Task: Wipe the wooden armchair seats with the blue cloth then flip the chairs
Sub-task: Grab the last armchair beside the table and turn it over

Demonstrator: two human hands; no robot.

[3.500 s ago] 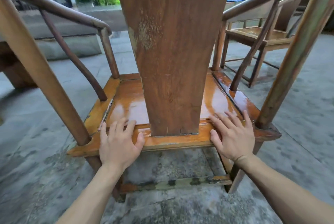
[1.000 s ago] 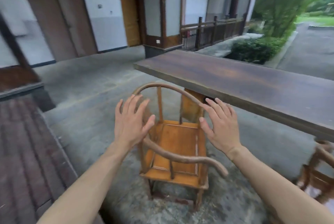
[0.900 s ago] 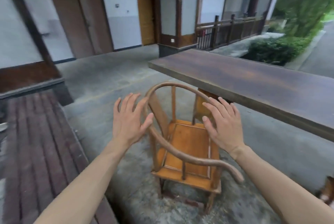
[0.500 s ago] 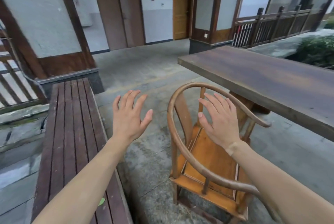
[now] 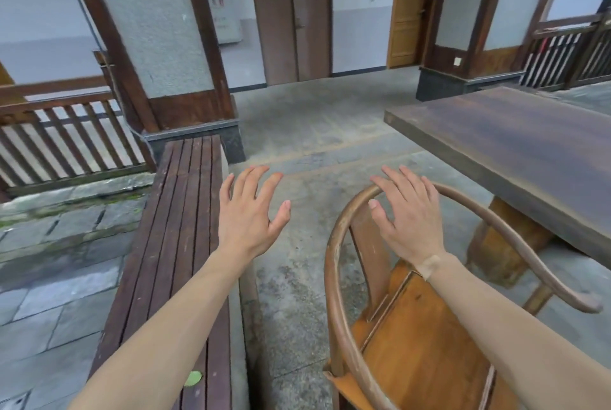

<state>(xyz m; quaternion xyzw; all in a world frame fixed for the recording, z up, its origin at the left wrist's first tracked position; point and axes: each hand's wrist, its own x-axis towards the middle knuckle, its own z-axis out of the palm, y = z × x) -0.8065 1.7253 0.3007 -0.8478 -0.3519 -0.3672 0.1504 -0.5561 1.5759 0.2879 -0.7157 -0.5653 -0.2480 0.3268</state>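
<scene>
Far left: slatted wooden railing (image 5: 66, 135) at the frame edge, above stone paving (image 5: 49, 277).

Next right: dark slatted bench (image 5: 185, 227), running from the pillar base (image 5: 195, 131) toward the bottom edge. A green leaf (image 5: 192, 378) lies on the bench's near end, just beside the left forearm.

Left hand (image 5: 249, 217): raised, palm down, fingers (image 5: 246, 179) spread. Grip open, holding nothing. It hovers over the floor (image 5: 297, 277) at the bench's right edge; no contact w/ bench or chair.

Centre bkgd: dark double door (image 5: 292, 12); lighter single door (image 5: 410, 6) further right.

Wooden armchair (image 5: 413, 343): upright on the floor at lower right, between bench and table. Curved top rail (image 5: 334, 277) loops from the lower centre up and round to a free end at the right. Orange-brown seat (image 5: 426, 353) faces up; surface is visible beneath the right forearm.

Right hand (image 5: 410, 221): palm down, fingers (image 5: 395, 178) spread, positioned over the top of the rail's arc. Grip open, not closed on anything. Fingertips overlap the rail in view; contact vs. clearance cannot be told. Pale strip on the wrist.

Right: long dark wooden table (image 5: 529, 151), near the chair's right side; its pedestal (image 5: 506, 244) shows behind the rail. Dark railing (image 5: 568, 52) at the top-right corner.

Blue cloth: not in frame.
</scene>
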